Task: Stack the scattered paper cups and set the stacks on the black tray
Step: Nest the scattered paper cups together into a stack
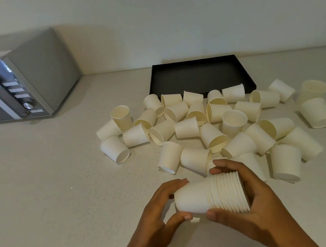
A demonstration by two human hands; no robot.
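Both hands hold one stack (211, 194) of nested cups, lying sideways just above the counter (52, 189): the left hand (159, 209) curls round the closed base end, thumb below and fingers above, while the right hand (253, 198) wraps the ridged rim end, thumb under and fingers over the top. Beyond the hands, loose cups (210, 125) lie scattered, most tipped on their sides, a few upright or inverted, reaching back to the tray (197, 75). The tray holds no stack yet. By my reading the job is early: one stack built, dozens of cups left, nothing delivered. A microwave (13, 80) stands far left.
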